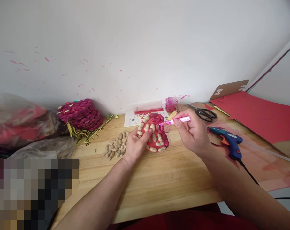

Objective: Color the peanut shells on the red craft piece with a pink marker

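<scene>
In my left hand (137, 143) is a red card with peanuts glued on it (154, 145), gripped at its left side with the thumb on the front. Peanuts along its top and right side are coloured magenta; the others keep their natural tan. My right hand (193, 131) pinches a white paintbrush (183, 119), its magenta tip touching the peanuts near the card's upper right. A small cup of magenta paint (171, 104) stands behind, by the wall. Loose peanuts (115, 145) lie in a pile left of my left hand.
A stack of magenta peanut pieces with yellow cords (80, 115) sits at the back left, beside plastic bags (18, 118). Black scissors (205, 115), a blue glue gun (232, 142) with its cable and red paper sheets (260, 111) are on the right. A white sheet (129, 118) lies behind the card.
</scene>
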A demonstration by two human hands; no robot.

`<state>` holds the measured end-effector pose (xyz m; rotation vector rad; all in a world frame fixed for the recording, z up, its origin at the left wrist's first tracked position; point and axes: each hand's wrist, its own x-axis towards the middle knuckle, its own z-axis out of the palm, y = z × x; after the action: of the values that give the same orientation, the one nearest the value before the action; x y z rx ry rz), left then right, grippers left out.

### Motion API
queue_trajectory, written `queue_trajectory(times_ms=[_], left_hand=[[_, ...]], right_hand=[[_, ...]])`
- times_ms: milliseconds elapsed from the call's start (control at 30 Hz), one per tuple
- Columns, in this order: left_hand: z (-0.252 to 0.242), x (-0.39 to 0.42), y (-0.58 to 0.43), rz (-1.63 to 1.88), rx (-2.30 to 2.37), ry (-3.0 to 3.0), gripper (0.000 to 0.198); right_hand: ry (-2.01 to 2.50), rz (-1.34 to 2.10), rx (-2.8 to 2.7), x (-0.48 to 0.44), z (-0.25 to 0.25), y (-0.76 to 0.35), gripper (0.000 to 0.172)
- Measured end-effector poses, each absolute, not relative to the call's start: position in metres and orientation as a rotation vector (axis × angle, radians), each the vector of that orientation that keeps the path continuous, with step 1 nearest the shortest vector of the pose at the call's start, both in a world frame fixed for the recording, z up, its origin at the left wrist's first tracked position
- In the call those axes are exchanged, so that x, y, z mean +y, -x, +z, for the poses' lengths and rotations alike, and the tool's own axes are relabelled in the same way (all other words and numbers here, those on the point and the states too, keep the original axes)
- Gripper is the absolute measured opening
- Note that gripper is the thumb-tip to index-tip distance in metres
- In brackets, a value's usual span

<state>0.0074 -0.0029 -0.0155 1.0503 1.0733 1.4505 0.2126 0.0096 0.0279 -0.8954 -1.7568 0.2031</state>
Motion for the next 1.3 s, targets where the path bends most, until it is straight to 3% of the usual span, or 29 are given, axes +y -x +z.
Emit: queue_trajectory(times_ms=[800, 1300], left_hand=[[-0.024, 0.000, -0.009, 1.455, 0.957, -0.875, 0.039], [-0.020, -0.002, -0.008, 1.419, 1.005, -0.936, 0.043]], right_hand=[[0.825, 0.256, -1.731, 0.008, 0.021, -0.208, 0.005], [0.915, 0.483, -1.647, 0.015, 0.017, -0.217, 0.016]])
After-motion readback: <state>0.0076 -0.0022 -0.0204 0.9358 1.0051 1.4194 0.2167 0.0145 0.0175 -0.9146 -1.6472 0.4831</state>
